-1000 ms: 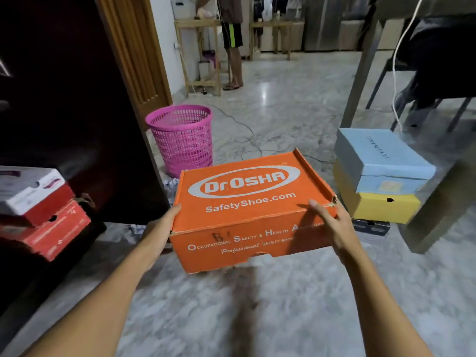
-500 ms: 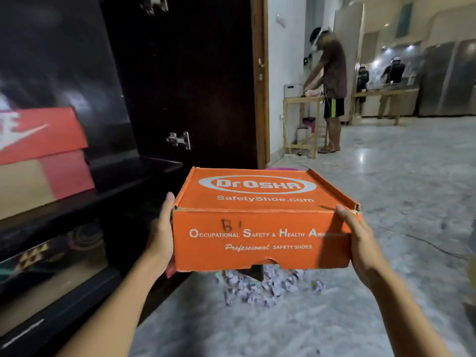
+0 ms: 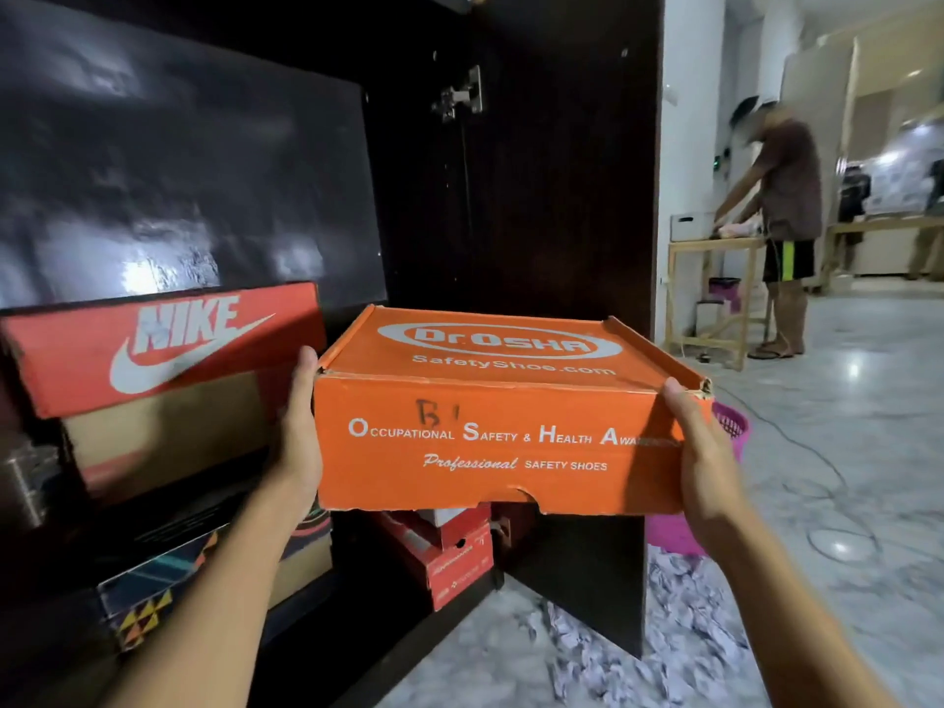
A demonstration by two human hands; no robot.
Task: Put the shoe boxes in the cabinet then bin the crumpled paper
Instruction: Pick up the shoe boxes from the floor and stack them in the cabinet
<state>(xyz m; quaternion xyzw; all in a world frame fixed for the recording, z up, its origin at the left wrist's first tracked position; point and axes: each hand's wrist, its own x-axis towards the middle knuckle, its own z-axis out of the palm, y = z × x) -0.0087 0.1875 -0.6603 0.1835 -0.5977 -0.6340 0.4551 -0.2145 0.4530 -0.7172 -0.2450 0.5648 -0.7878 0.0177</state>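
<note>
The person holds the orange shoe box (image 3: 500,426) in the air at the open cabinet (image 3: 551,222). The left hand (image 3: 301,431) and right hand (image 3: 707,452) each have a grip clamped on one end. It is best kept level and slid in right of the Nike box (image 3: 163,344). The box hides the fingers and any free shelf behind it. The pink bin (image 3: 731,430) is half covered.

Both arms are stretched forward; the orange box (image 3: 490,442) is gripped at opposite sides by the left hand (image 3: 301,447) and right hand (image 3: 707,467), thumbs laid upward
</note>
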